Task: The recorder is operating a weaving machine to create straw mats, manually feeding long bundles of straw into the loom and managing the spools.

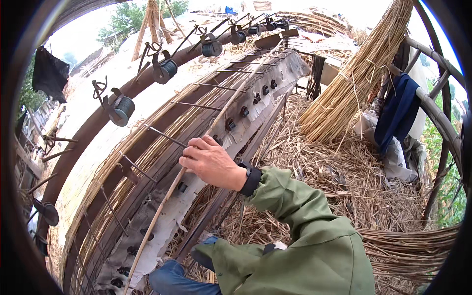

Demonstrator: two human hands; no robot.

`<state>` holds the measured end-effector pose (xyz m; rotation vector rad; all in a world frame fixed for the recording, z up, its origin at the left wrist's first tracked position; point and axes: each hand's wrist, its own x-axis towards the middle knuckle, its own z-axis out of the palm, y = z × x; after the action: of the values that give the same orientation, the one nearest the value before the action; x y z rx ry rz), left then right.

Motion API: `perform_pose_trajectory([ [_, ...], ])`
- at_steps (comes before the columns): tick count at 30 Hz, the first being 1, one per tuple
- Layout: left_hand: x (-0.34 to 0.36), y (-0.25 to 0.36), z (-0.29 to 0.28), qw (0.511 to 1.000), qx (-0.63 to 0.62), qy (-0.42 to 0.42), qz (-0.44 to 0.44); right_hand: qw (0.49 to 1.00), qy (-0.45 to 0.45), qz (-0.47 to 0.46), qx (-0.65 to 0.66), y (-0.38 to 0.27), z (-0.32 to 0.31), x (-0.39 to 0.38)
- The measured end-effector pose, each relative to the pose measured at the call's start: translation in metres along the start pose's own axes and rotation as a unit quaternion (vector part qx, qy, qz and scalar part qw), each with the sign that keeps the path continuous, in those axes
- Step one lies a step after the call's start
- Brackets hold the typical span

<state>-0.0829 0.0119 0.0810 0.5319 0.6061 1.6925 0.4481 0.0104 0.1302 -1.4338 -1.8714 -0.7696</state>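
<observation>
My right hand (210, 162), in a green sleeve with a black band at the wrist, is closed around a long, thin reed stalk (156, 216). The stalk runs lengthwise along a long wooden frame (172, 182) at my left. Thin metal rods (166, 136) stick out from the frame beside it in a row. Under the stalk lies a pale, worn sheet strip (189, 194) bearing small dark spools or knobs (230, 124). My left hand does not show.
A curved brown pipe (142, 78) beyond the frame carries several wire spools (122, 109). A tall reed bundle (356, 73) leans at the right, near a dark blue cloth (400, 110) on a rail. Loose straw (324, 172) covers the ground; more reeds (418, 248) lie at lower right.
</observation>
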Motion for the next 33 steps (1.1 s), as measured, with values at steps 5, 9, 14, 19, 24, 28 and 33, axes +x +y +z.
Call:
perform_pose_trajectory([
  [5, -0.017, -0.052, 0.059, 0.996, -0.013, -0.053, -0.076, 0.992, -0.057, -0.037, 0.102, -0.047, 0.027, 0.015],
  [9, -0.014, -0.061, 0.086, 0.995, 0.047, -0.087, 0.018, 0.982, 0.001, -0.072, 0.176, -0.078, 0.039, 0.027],
  [14, -0.024, -0.05, 0.111, 0.988, 0.047, -0.144, 0.023, 0.96, 0.049, -0.119, 0.248, -0.105, 0.03, 0.049],
  [19, -0.025, -0.053, 0.111, 0.976, 0.192, -0.098, 0.026, 0.946, 0.041, -0.117, 0.299, -0.111, 0.032, 0.063],
  [24, -0.032, -0.058, 0.066, 0.956, 0.205, -0.184, -0.102, 0.958, -0.018, -0.061, 0.28, -0.124, 0.06, 0.111],
  [28, -0.044, -0.065, 0.042, 0.943, 0.21, -0.207, -0.155, 0.944, -0.055, -0.042, 0.323, -0.132, 0.103, 0.169],
  [33, -0.042, -0.089, 0.007, 0.925, 0.249, -0.209, -0.196, 0.956, -0.116, 0.012, 0.268, -0.116, 0.191, 0.219],
])
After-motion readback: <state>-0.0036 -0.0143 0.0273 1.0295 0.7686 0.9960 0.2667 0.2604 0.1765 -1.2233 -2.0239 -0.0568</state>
